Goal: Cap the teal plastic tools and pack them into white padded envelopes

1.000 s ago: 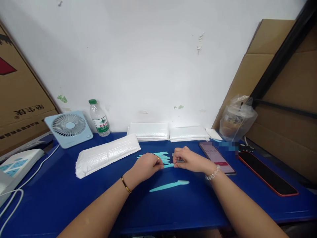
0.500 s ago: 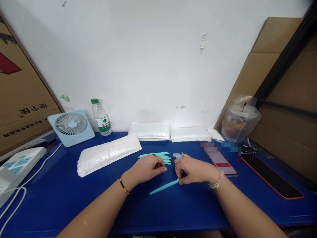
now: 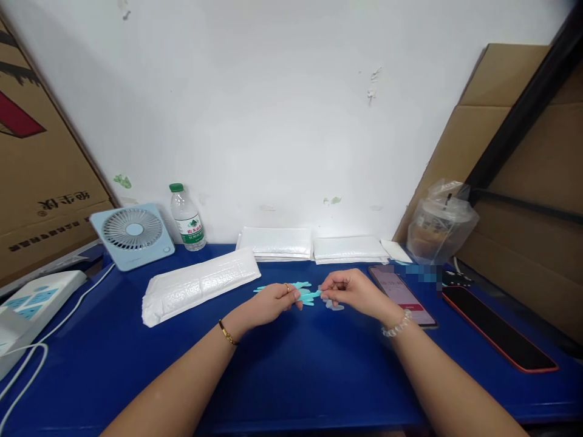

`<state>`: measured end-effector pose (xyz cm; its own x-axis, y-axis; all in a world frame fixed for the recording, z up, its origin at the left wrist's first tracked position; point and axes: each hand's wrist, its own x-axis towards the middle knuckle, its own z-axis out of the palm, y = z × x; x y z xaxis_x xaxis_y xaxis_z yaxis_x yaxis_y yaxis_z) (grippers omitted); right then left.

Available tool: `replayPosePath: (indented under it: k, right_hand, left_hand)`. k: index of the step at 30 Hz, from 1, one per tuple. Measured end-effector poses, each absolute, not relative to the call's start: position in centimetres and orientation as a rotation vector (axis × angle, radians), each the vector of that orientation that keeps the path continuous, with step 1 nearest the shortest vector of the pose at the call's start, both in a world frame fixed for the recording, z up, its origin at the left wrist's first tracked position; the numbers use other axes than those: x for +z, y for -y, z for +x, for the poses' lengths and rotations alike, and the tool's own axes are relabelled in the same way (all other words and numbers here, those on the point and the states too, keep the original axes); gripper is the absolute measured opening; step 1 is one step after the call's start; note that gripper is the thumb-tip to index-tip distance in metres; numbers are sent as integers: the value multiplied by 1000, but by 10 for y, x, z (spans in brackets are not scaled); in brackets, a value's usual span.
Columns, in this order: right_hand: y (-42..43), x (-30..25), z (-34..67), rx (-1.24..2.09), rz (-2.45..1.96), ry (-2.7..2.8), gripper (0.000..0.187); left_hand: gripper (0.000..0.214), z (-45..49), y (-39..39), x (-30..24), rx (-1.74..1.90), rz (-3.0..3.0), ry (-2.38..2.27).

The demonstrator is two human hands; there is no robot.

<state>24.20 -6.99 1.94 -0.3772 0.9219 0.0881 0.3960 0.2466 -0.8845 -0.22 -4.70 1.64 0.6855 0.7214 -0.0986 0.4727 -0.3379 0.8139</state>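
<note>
Several thin teal plastic razors (image 3: 298, 289) lie in a small pile on the blue table (image 3: 291, 376). My left hand (image 3: 273, 300), with a ring and a gold bracelet, is curled with its fingertips on the pile. My right hand (image 3: 348, 289), with a bead bracelet, pinches the end of one teal razor (image 3: 313, 295) at the pile's right side. A few small clear caps (image 3: 334, 304) lie on the table just under my right hand.
A long white bubble mailer (image 3: 198, 284) lies left of the pile; two stacks of mailers (image 3: 314, 245) sit by the wall. A small fan (image 3: 133, 233), water bottle (image 3: 187, 217), two phones (image 3: 403, 295) (image 3: 496, 328), a bagged drink cup (image 3: 439, 221) and cardboard boxes surround them.
The teal razor that lay alone in front of the pile was picked up by my right hand and brought back to the pile. My left hand stayed at the pile.
</note>
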Motion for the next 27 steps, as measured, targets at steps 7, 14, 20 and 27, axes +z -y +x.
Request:
replayPosePath:
  k: [7, 14, 20, 27]
  right_hand:
    - [62, 24, 262, 989, -1145, 1695, 33]
    - [54, 18, 261, 1079, -1087, 1423, 32]
    - [50, 7, 253, 1182, -1045, 1373, 33]
    - [51, 2, 242, 1216, -976, 1457, 28]
  left_hand:
    - [44, -12, 40, 22, 581, 1931, -1074]
    - [27, -16, 27, 11, 650, 2090, -1081]
    - [25, -16, 26, 10, 656, 2209, -1076]
    - [24, -14, 28, 12, 622, 2222, -1006]
